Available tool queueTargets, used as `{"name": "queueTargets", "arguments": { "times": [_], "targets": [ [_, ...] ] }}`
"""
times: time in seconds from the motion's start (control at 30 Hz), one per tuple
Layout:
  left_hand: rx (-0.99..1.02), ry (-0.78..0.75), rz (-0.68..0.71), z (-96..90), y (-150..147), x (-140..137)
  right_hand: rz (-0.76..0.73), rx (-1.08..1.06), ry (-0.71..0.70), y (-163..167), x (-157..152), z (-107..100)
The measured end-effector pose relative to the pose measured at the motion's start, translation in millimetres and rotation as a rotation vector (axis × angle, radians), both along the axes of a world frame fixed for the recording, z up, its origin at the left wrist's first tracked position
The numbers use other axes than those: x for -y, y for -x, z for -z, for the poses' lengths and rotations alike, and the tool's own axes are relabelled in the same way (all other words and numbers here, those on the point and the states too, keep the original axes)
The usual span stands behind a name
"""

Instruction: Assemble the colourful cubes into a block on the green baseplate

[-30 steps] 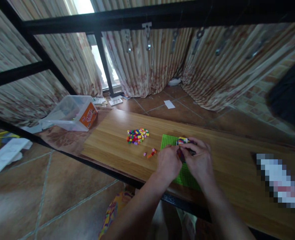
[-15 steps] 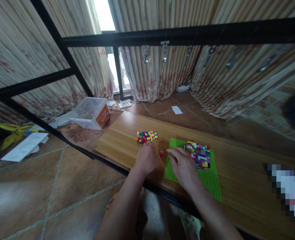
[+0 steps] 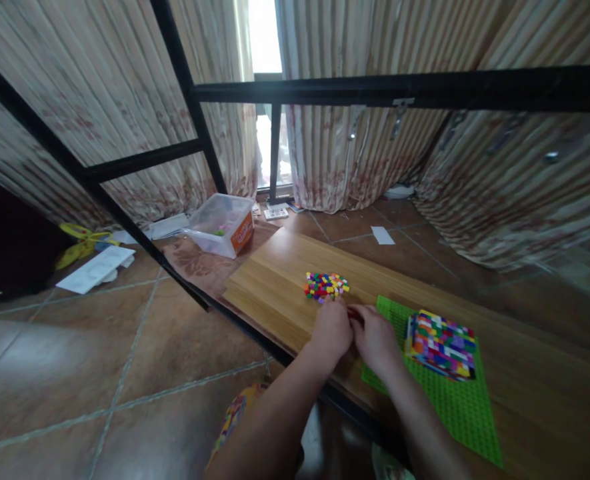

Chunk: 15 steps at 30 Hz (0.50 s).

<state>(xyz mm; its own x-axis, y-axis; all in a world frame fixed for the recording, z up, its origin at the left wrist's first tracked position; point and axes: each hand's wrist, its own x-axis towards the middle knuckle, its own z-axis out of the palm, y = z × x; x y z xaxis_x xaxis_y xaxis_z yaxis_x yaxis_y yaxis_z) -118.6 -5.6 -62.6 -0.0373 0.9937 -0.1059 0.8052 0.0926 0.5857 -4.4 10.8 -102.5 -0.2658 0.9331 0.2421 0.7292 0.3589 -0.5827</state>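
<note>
My left hand (image 3: 333,325) and my right hand (image 3: 376,335) meet over the wooden board, fingers curled and fingertips almost touching. Something small and red, likely a toy brick (image 3: 356,313), shows at the fingertips of my right hand. The fingers of my left hand are closed, and what they pinch is hidden from me. Just beyond my left hand lies a pile of small loose toy bricks (image 3: 327,285) in many colours. To the right, a multicoloured block of joined bricks (image 3: 442,345) sits on a green baseplate (image 3: 467,413), whose left edge is under my right hand.
The wooden board (image 3: 279,267) has a black metal frame (image 3: 285,357) along its near edge. A black rail (image 3: 375,90) crosses above. A clear plastic box (image 3: 219,223) with an orange label stands at the far left end. White paper (image 3: 383,235) lies on the tiled floor.
My hands have come together; the right one has moved off the baseplate's middle toward the left one. The red pieces seen between them are now mostly hidden. The view has turned left.
</note>
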Motion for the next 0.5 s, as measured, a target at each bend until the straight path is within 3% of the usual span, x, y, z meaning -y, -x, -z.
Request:
{"name": "queueTargets", "arguments": {
  "times": [0.17,0.33,0.5],
  "targets": [
    [0.064,-0.022,-0.153,-5.0,32,-3,-0.035,-0.048,-0.047,12,-16,-4],
    [0.083,-0.046,-0.334,-9.3,62,-8,-0.099,0.136,-0.145,39,-40,-7],
    [0.089,-0.054,-0.334,-6.2,72,-10,-0.115,0.204,-0.153,50,-48,2]
  ]
}}
